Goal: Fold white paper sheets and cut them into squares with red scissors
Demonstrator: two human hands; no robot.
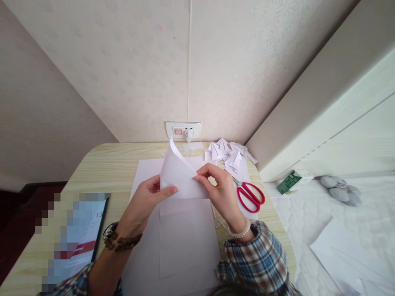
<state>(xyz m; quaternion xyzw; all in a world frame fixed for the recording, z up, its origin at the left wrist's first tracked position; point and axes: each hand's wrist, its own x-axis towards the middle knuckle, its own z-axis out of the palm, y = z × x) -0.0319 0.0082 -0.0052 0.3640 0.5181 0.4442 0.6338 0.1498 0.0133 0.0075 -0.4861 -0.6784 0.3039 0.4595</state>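
A folded white sheet of paper (180,174) stands lifted above the table, its top corner curling upward. My left hand (145,203) grips its lower left edge, thumb pressed on the front. My right hand (217,187) pinches the paper's right edge with fingers closed. Beneath both hands lie flat white sheets (185,242) stacked on the light wooden table (105,164).
Red-handled scissors (250,196) lie right of my right hand. A pile of folded white paper shapes (226,153) sits at the back by a wall socket (182,130). A tablet (77,234) lies at the left. On the bed to the right are a green box (289,182) and more paper (345,255).
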